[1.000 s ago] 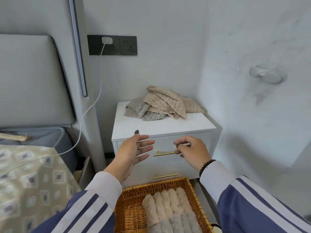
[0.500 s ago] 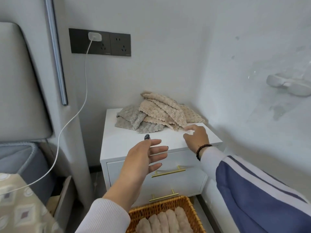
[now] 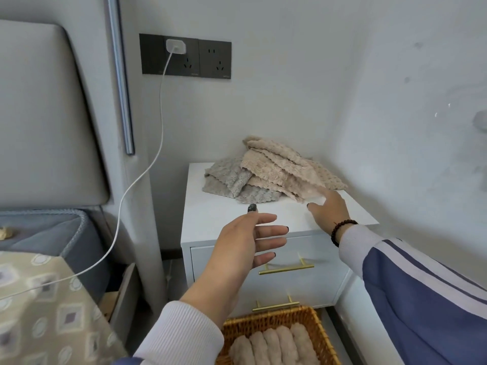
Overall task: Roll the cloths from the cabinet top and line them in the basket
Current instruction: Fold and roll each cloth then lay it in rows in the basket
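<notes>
Several rolls (image 3: 274,346) already line the basket (image 3: 322,327) on the floor below the cabinet (image 3: 263,206), so the loose cloths (image 3: 266,172) heaped at the back of its top are what remains, handy to reach. The right hand (image 3: 328,206), fingers spread and holding nothing, touches the heap's near edge, likely to draw off the next cloth, while the left hand (image 3: 246,241) hangs open and empty over the front edge, ready to help. Half a second ago the right hand was a little short of the heap; now its fingertips meet it.
</notes>
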